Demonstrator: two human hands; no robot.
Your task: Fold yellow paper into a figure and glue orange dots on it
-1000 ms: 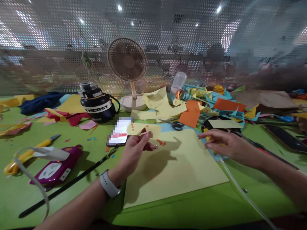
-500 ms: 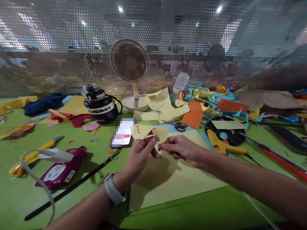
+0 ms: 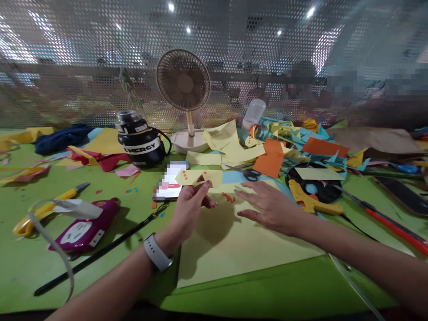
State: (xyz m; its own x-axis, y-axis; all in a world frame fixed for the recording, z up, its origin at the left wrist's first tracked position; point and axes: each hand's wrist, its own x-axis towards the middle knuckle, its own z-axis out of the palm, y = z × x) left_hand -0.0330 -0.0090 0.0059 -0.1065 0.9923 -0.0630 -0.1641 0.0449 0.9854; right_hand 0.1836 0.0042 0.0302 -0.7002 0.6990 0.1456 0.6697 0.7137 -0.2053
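Note:
My left hand (image 3: 194, 203) pinches a cut piece of pale yellow paper (image 3: 214, 178) with small orange squares on it, held above the table. Apart from it, my right hand (image 3: 267, 205) has its fingers spread over a large pale yellow sheet (image 3: 254, 249), with nothing in them. Just left of the right fingertips, a little cluster of orange paper bits (image 3: 228, 197) rests on that sheet. Black-handled scissors (image 3: 250, 174) lie beyond the right hand. To its right is a yellow glue gun (image 3: 312, 205).
A phone (image 3: 172, 180) lies behind my left hand, near a black bottle (image 3: 142, 145) and a desk fan (image 3: 183, 82). Paper scraps (image 3: 290, 131) heap at the back right. A purple power strip (image 3: 85, 227) and a yellow cutter (image 3: 50, 218) are on the left.
My right hand has let go of the yellow paper, moved right and spread its fingers, uncovering the orange bits. My left hand has shifted slightly left with the paper.

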